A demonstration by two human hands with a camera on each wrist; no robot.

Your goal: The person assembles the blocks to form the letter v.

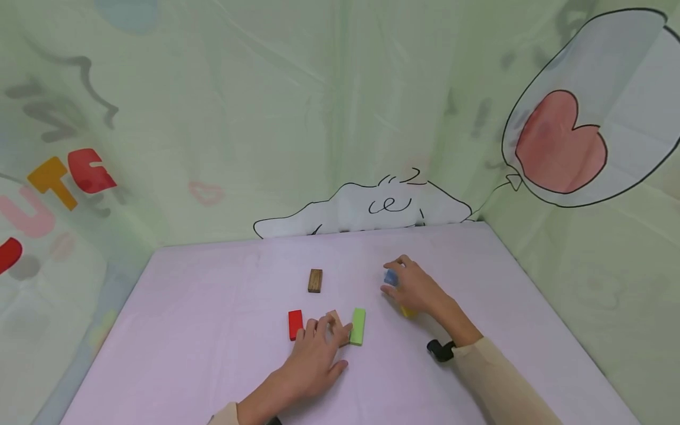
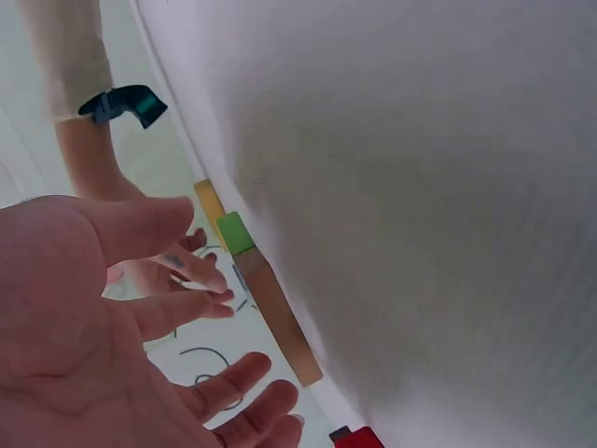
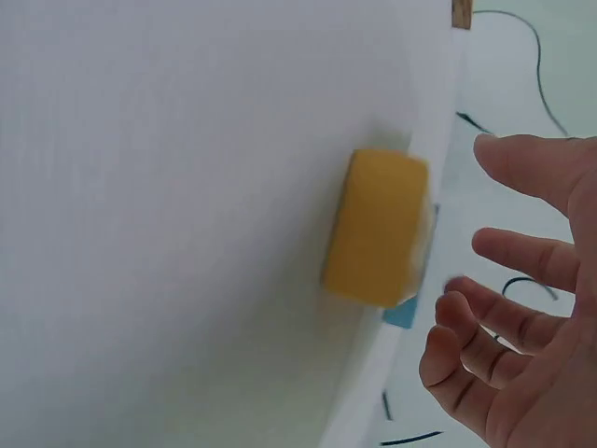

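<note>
My left hand (image 1: 314,365) reaches over a light wooden block (image 1: 332,318), fingers spread and partly covering it. To one side of that block lies a red block (image 1: 295,325), to the other a light green block (image 1: 358,327). In the left wrist view, the palm faces the wooden block (image 2: 284,322) with nothing held. Farther right, my right hand (image 1: 417,289) hovers around a blue block (image 1: 391,277), thumb and fingers apart on either side of it. A yellow block (image 3: 378,229) stands nearer in the right wrist view, mostly hidden under the hand in the head view.
A dark brown wooden block (image 1: 315,280) lies farther back on the pale tablecloth (image 1: 212,330). Printed curtains (image 1: 319,118) rise behind and beside the table. A black band (image 1: 441,350) is at the right wrist.
</note>
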